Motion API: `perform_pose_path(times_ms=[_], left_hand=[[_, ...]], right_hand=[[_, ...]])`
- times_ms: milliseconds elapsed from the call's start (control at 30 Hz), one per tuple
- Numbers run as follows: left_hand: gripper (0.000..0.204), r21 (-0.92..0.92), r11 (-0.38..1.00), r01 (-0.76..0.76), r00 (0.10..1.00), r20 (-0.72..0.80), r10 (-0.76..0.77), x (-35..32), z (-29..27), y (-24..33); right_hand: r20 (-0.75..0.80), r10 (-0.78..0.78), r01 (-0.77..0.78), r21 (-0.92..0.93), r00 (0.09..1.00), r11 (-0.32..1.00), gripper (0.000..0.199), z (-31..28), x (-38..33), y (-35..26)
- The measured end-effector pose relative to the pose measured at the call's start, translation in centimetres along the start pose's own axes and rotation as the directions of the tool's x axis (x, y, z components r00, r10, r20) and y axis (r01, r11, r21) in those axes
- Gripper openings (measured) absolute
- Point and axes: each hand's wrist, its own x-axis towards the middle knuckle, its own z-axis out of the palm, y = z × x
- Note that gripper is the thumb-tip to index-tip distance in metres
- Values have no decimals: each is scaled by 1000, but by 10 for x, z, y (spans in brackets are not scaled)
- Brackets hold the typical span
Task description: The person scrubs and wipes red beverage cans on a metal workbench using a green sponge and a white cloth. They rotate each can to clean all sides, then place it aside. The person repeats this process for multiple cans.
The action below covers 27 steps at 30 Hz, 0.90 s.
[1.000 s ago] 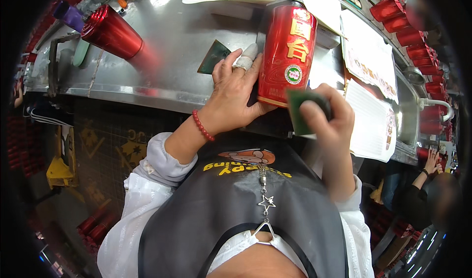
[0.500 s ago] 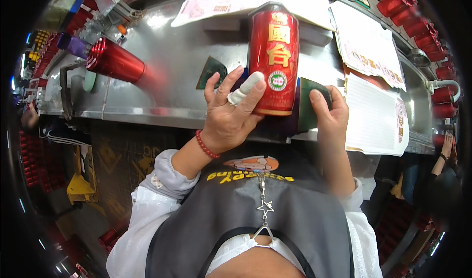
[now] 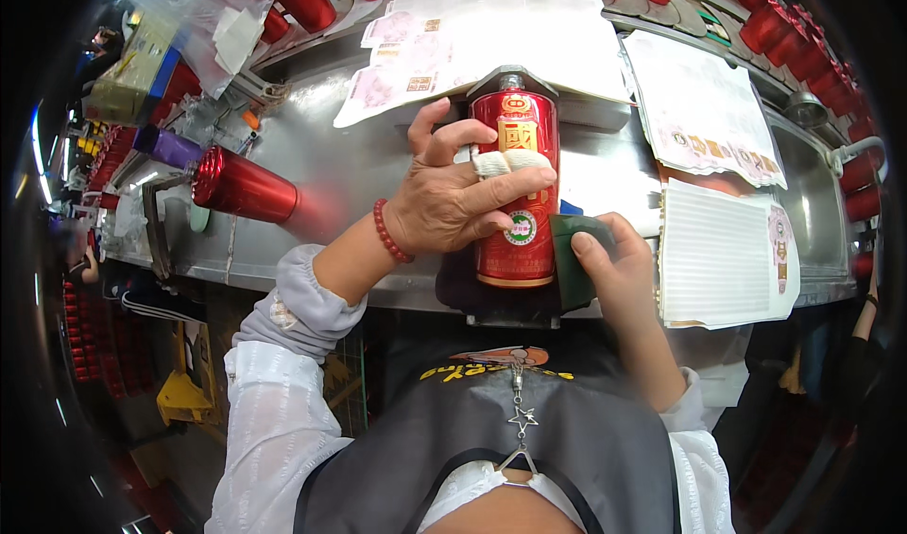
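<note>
A shiny red bottle (image 3: 515,255) with gold lettering and a round green-and-white mark lies in a dark holder (image 3: 458,284) at the bench's front edge. Across its face reaches my left hand (image 3: 444,189), fingers spread, with white wraps on some of them. The thumb is by the bottle's left side; the other fingertips reach over or near it. A dark green flexible sheet (image 3: 572,260) stands at the bottle's right side, its edge pinched between the thumb and fingers of my right hand (image 3: 619,260). How far the sheet runs under the bottle is hidden.
Another red bottle (image 3: 241,186) lies on its side at left on the metal bench (image 3: 283,251). Printed white label sheets (image 3: 529,24) lie behind the holder. More stacks (image 3: 723,251) are at right. Red bottles (image 3: 302,0) line the back; a metal cup (image 3: 806,109) stands far right.
My left hand has moved over the bottle's face from its lower left side. The green piece seen at left is out of sight. The view has shifted, and the bottle appears lower.
</note>
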Motion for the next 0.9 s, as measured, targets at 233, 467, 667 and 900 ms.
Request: perform_pose_path(times_ms=[233,467,667,900], left_hand=[[54,47,995,-93,996,14,93,8,3,-3],[55,-98,993,-65,996,50,70,6,-2,2],[59,-267,953,145,987,-30,-159,24,9,-20],[63,-308,929,206,961,-115,-251,2,19,-25]], right_hand=[[5,-6,6,-48,1000,999,20,-4,0,0],[21,-59,61,-75,998,995,20,-5,2,3],[17,-47,47,-10,999,999,19,-3,4,4],[18,-60,60,-6,998,998,18,-5,7,3]])
